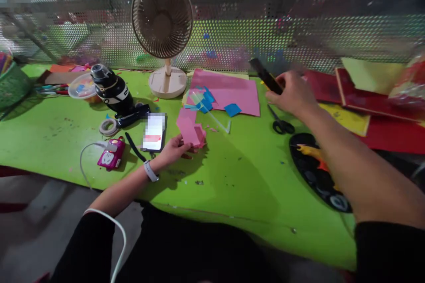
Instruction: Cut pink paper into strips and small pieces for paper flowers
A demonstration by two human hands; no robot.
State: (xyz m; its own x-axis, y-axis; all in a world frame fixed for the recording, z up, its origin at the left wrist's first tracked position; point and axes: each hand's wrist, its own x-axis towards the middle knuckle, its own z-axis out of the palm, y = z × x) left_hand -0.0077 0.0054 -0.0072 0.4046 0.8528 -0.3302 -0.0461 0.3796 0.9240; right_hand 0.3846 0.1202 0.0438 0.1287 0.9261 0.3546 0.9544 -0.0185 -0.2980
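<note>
My left hand (172,149) is closed on folded pink paper (190,133), pinching its lower edge between thumb and fingers just above the green table. Raised over the right side of the table, my right hand (295,93) grips a long black tool (267,76) with a bit of yellow along it; its exact kind is not clear. Black-handled scissors (282,126) lie below that hand. Beyond the left hand, blue paper pieces (206,101) rest on a large pink sheet (244,93), with a clear strip (217,120) alongside.
Behind the pink sheet's left side stands a fan (162,22). Left are a phone (154,132), a tape roll (108,127), a black bottle (113,90) and a magenta power adapter (112,154). A black tray (308,172) and red sheets (392,135) occupy the right.
</note>
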